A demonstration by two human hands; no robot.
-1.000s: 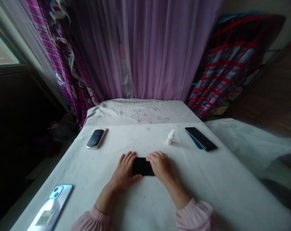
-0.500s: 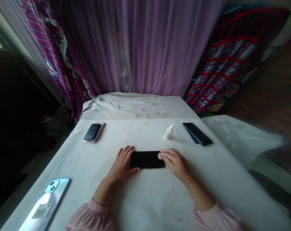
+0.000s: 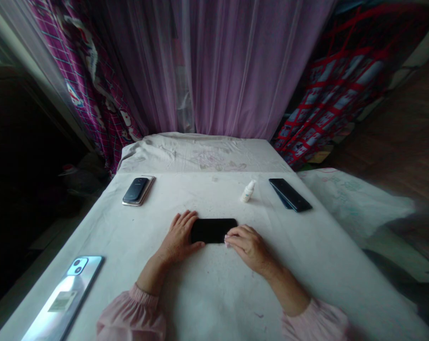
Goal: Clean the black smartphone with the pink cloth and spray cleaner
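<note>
Lying beside the left edge of the table [image 3: 207, 296], toward its near left corner, a silver phone [image 3: 63, 303] shows its back, its near end cut off by the view. Farther up that edge, a small dark phone [image 3: 135, 189] rests on a pale phone [image 3: 147, 191]. Open cloth [image 3: 147, 239] separates both from the left hand [image 3: 180, 239], which holds the left end of a black phone [image 3: 211, 230], fingers at the far left corner, thumb along the near edge. The black phone lies flat around mid-table, well apart from either side edge. At its near right corner, the right hand [image 3: 249, 244] narrowly pinches a small pinkish wad [image 3: 226, 242]. Farther back stands a white bottle [image 3: 247, 192], with room around it. Near the table's right edge, two dark phones [image 3: 291, 194] lie stacked askew.
</note>
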